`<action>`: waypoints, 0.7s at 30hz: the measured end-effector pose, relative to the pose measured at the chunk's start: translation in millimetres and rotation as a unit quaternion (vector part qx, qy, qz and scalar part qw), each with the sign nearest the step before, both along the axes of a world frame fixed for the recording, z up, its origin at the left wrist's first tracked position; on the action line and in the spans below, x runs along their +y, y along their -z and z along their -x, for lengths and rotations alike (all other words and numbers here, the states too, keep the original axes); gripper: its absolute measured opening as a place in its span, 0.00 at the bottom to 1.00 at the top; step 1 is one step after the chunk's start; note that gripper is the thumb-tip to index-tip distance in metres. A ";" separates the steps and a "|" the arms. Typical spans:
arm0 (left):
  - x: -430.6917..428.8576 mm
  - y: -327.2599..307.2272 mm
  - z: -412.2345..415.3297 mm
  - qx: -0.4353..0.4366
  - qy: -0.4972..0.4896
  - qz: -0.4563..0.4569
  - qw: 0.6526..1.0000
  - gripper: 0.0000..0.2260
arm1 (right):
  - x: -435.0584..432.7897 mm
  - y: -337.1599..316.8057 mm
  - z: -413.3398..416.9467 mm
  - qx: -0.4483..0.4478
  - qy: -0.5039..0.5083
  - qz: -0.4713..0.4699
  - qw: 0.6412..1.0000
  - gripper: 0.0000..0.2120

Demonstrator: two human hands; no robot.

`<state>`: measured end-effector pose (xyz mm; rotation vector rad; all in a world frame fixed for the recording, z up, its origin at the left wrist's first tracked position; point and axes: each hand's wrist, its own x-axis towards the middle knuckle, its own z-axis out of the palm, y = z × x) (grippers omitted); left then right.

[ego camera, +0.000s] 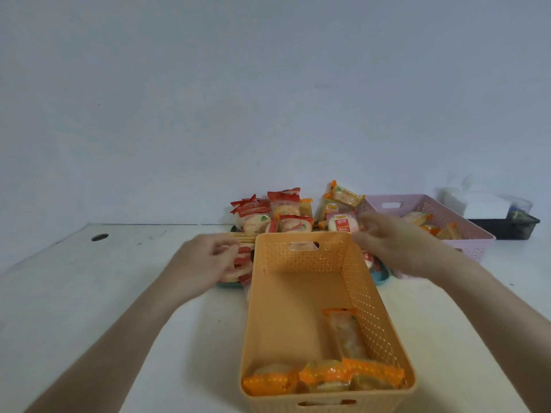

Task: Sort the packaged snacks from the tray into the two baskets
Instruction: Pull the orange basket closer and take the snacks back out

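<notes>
Our left hand (205, 260) curls round red packs (243, 259) on the tray (229, 284) just left of the orange basket (293, 296), our right hand (387, 239) past its far corner is too blurred to judge, so we should lift one pack cleanly.

Plain office-like room — blank wall (268, 84), desk (89, 278) with cable hole (100, 237)

White counter (89, 293) with an orange basket (298, 293) up front, a teal tray (381, 277) behind, a pink basket (471, 248) right, a black tray (504, 229) far back.
</notes>
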<state>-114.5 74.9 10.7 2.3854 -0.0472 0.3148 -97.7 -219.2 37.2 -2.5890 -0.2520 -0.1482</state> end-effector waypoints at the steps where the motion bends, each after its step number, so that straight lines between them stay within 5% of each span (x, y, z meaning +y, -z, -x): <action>1: 6.0 -0.9 -15.1 -0.023 -0.029 -0.015 0.999 0.08 | 4.0 -6.8 -7.3 -0.007 -0.011 -0.008 1.000 0.21; 5: 16.4 7.6 -84.0 0.023 -0.050 -0.103 0.993 0.13 | 26.2 -12.7 -64.9 0.031 -0.040 -0.036 0.998 0.16; 9: 16.7 31.3 -146.0 0.075 -0.017 -0.160 0.984 0.18 | 32.7 12.1 -124.5 0.119 0.014 0.001 0.993 0.22; 14: 15.2 53.5 -194.7 0.194 0.010 -0.194 0.962 0.41 | 32.2 33.8 -170.8 0.145 0.060 0.030 0.987 0.27; 18: 11.6 51.8 -208.0 0.083 -0.057 -0.268 0.958 0.24 | 35.5 37.5 -201.8 0.096 0.087 0.114 0.985 0.37; 21: 10.5 31.1 -209.5 -0.001 -0.112 -0.144 0.983 0.15 | 40.4 46.7 -230.2 0.116 0.063 0.148 0.980 0.45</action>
